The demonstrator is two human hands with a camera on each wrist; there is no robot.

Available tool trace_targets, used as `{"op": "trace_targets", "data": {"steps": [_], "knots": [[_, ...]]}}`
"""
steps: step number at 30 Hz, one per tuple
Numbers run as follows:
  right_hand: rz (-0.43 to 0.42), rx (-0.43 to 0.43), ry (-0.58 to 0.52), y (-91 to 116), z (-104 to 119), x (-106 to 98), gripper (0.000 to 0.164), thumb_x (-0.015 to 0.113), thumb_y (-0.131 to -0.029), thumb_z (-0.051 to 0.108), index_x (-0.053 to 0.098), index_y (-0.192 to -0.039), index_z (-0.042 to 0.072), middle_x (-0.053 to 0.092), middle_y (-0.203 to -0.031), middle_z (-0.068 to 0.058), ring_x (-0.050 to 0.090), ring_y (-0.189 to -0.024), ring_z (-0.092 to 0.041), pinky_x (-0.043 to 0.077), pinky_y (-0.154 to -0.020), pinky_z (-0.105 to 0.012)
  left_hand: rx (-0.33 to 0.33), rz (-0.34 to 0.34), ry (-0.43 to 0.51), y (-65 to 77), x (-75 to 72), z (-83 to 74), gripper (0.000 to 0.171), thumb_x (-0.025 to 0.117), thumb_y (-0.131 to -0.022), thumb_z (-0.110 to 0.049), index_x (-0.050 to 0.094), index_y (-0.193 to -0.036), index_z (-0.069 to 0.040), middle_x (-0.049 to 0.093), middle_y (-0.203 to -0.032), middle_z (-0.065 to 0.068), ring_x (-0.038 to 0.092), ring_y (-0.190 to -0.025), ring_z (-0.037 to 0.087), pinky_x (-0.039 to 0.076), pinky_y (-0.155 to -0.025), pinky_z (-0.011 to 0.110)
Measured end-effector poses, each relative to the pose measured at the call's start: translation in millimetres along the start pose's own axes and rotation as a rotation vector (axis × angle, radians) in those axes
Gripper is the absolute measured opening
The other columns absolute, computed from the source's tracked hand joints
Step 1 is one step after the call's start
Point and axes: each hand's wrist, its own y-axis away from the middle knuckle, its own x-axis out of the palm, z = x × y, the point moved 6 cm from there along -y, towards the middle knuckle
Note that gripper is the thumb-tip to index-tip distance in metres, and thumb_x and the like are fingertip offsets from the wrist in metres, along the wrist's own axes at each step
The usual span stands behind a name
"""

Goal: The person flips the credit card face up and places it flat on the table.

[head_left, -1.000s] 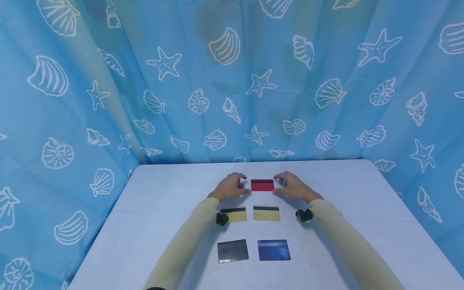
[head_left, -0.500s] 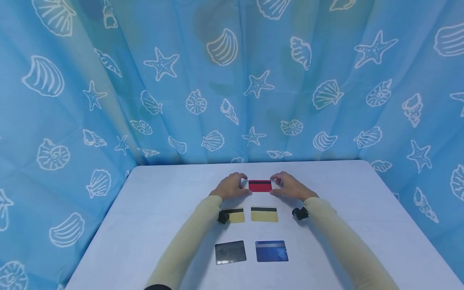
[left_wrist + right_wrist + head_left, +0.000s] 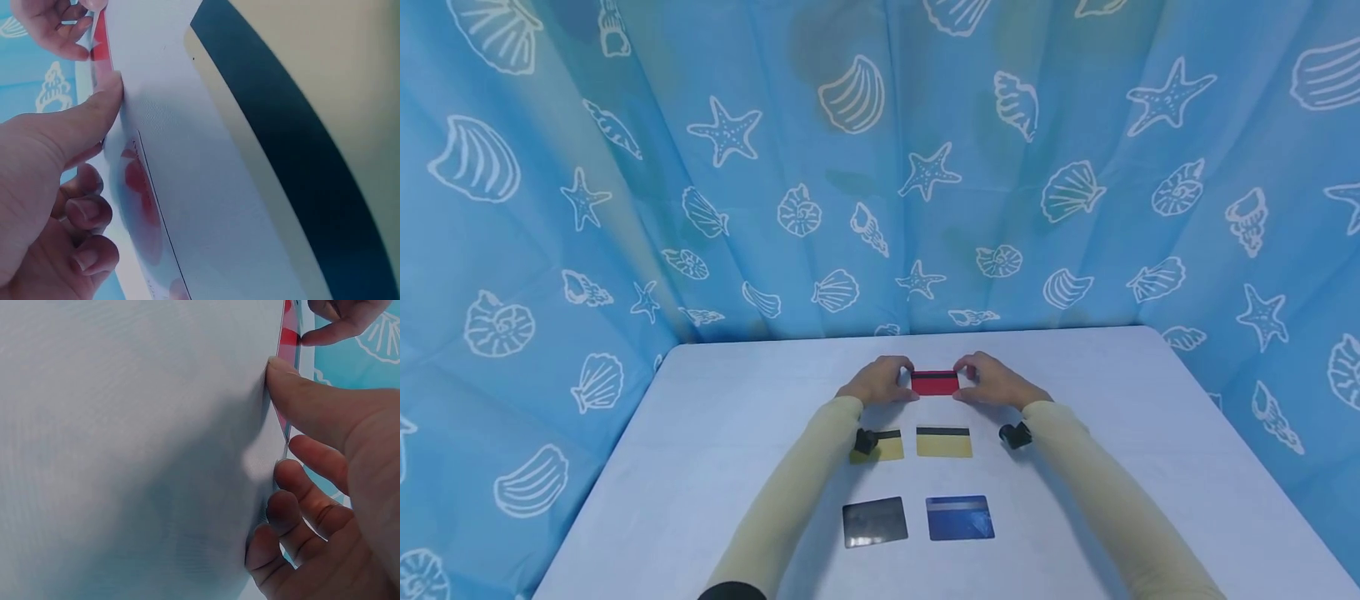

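Note:
A red card (image 3: 935, 387) with a dark stripe lies near the back of the white table (image 3: 760, 483), between both hands. My left hand (image 3: 877, 382) grips its left end, thumb at the near corner and forefinger at the far corner. The right hand (image 3: 997, 384) holds the right end the same way. From the left wrist, the left thumb (image 3: 94, 115) is seen along the card's near edge, other fingers curled. In the right wrist view the right thumb (image 3: 306, 400) presses the near edge, and the forefinger (image 3: 319, 459) reaches the far one.
Nearer me lie two yellow cards with dark stripes, the left card (image 3: 889, 450) partly covered by the left wrist camera (image 3: 866, 441), the right card (image 3: 943, 444) in full view. A dark grey card (image 3: 875, 522) and a blue card (image 3: 959, 518) lie closest. A shell-patterned curtain (image 3: 790, 150) hangs behind.
Both hands have drawn in on the red card's ends, the fingertips coming from slightly apart to its corners. The head view has shifted slightly; the other cards stay put.

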Motion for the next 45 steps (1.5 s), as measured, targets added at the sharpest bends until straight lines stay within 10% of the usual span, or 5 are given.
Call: {"op": "trace_targets", "data": {"steps": [45], "knots": [[0.064,-0.024,-0.005,3,6,2,0.049,0.084,-0.086,0.025,0.058,-0.125,0.01,0.059,-0.106,-0.007,0.058,-0.099,-0.02,0.055,-0.091,-0.036,0.032,0.093,-0.125,8.5,0.3,-11.2,0.051,0.077,-0.094,-0.032,0.055,-0.139,-0.017,0.065,-0.114,0.004,0.059,-0.105,0.017,0.054,-0.098,0.037]]}}
